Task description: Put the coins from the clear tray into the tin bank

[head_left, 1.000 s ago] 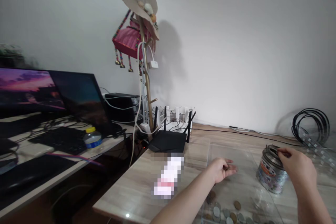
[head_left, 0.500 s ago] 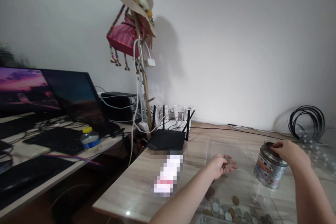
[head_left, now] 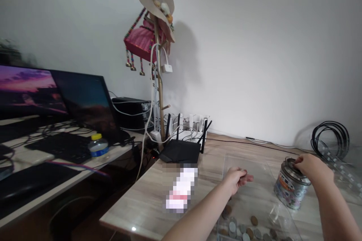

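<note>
My left hand hovers palm up over a clear plastic tray, fingers curled round a few coins. Several more coins lie in the near end of that tray. My right hand rests on top of a small metal tin with a printed label, fingertips pinched at its lid; what they hold is hidden. The tin stands on the pale wooden table just right of the tray.
A black router and a power strip sit at the table's back. A coiled black cable lies far right. A stand with a hat and pink bag rises left of centre. Monitors, a keyboard and a bottle fill the left desk.
My right hand has come down from above the tin onto its lid. My left hand stays over the tray, its fingers curling closer round the coins. The camera has shifted slightly.
</note>
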Available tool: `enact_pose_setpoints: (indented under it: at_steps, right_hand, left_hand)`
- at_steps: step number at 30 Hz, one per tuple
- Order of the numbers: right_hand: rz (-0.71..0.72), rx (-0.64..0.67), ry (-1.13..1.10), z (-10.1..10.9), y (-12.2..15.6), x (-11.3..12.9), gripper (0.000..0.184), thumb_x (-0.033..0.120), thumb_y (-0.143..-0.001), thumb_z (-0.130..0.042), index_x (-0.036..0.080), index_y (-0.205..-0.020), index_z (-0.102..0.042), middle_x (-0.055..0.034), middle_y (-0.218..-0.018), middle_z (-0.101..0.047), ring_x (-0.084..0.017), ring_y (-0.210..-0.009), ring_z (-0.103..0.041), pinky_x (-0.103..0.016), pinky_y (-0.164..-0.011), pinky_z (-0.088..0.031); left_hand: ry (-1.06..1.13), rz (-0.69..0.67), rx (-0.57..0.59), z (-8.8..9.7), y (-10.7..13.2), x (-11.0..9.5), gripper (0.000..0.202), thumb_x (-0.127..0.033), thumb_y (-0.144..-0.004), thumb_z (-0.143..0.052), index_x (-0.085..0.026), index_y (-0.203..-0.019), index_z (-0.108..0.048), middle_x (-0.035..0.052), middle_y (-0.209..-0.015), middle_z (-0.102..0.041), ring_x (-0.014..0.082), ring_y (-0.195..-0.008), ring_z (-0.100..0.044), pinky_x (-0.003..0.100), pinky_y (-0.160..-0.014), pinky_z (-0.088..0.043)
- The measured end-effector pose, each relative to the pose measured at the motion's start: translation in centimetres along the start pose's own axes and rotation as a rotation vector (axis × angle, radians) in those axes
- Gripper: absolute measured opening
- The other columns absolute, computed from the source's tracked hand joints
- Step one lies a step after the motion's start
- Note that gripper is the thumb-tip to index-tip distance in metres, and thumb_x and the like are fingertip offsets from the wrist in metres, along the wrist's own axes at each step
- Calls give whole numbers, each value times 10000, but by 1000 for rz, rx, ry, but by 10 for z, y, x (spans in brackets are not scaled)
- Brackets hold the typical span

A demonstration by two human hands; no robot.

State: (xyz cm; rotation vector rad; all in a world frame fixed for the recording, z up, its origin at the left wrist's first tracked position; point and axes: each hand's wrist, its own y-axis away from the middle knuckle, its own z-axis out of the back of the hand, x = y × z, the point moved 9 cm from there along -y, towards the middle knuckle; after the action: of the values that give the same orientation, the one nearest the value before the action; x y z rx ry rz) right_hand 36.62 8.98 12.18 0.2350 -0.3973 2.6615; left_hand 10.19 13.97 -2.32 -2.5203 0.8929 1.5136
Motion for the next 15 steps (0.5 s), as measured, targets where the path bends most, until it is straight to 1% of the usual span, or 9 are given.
enact_pose_setpoints:
  at_steps: [2, 4, 6, 7, 9, 10, 11, 13, 15]
  right_hand:
    - [-11, -14, -7, 7, 6, 6, 245, 417, -587, -495, 264, -709, -643, -73, -720, -623, -226, -636, -566, -309, -518, -366]
    - [-7, -119, -20, 21, 16, 22, 319, 468, -634, -438, 272, -791, -635, -80, -766, -626, -243, -669, -563, -312, -516, -357]
    - [80, -218, -63, 26, 29, 54, 354, 471, -682, -384, 269, -856, -618, -75, -798, -628, -228, -679, -560, -303, -530, -353]
    - [173, -212, -103, 21, 36, 76, 352, 458, -698, -375, 263, -868, -613, -66, -803, -629, -208, -674, -558, -291, -545, -355]
    - [446, -39, -199, -11, 52, 127, 318, 428, -709, -388, 254, -843, -619, -37, -781, -631, -163, -663, -552, -258, -576, -361]
    - [551, 58, -229, -30, 61, 148, 309, 418, -702, -409, 243, -840, -623, -32, -771, -632, -152, -660, -547, -247, -584, -362]
    - [618, 131, -242, -47, 68, 163, 294, 407, -690, -432, 231, -821, -628, -30, -763, -632, -146, -657, -543, -239, -586, -360]
    - [668, 212, -235, -75, 76, 178, 256, 383, -652, -486, 206, -760, -635, -33, -732, -629, -144, -643, -533, -233, -579, -352]
    - [666, 226, -213, -89, 78, 180, 202, 347, -624, -514, 193, -688, -629, -32, -689, -623, -142, -622, -524, -229, -564, -344]
  left_hand:
    - [58, -21, -17, 3, -1, -2, 109, -148, -686, -529, -66, -748, -492, 165, -787, -623, 162, -675, -617, 103, -384, -369]
    - [144, -11, -48, 7, -2, -2, 106, -144, -693, -509, -53, -746, -505, 160, -770, -621, 168, -700, -615, 119, -438, -408]
    - [241, 56, -67, 8, -3, 3, 133, -160, -723, -456, -45, -761, -509, 162, -756, -617, 185, -715, -612, 169, -510, -454]
    - [282, 100, -52, 6, -3, 7, 168, -186, -744, -425, -44, -773, -510, 167, -753, -613, 198, -722, -611, 203, -543, -469]
    - [328, 174, 18, -3, -2, 11, 263, -263, -786, -356, -49, -790, -509, 176, -743, -605, 215, -719, -608, 265, -586, -482]
    - [331, 195, 50, -7, -2, 12, 303, -298, -798, -329, -54, -793, -508, 168, -722, -601, 212, -692, -608, 284, -590, -484]
    - [326, 210, 70, -9, -1, 13, 326, -322, -805, -313, -61, -793, -507, 150, -689, -596, 200, -652, -606, 295, -589, -484]
    - [315, 238, 63, -10, -2, 16, 319, -330, -807, -310, -74, -786, -500, 101, -616, -575, 170, -573, -590, 306, -587, -487]
    - [304, 281, 40, -8, -2, 22, 262, -297, -792, -346, -79, -774, -490, 79, -587, -554, 173, -570, -587, 315, -594, -489]
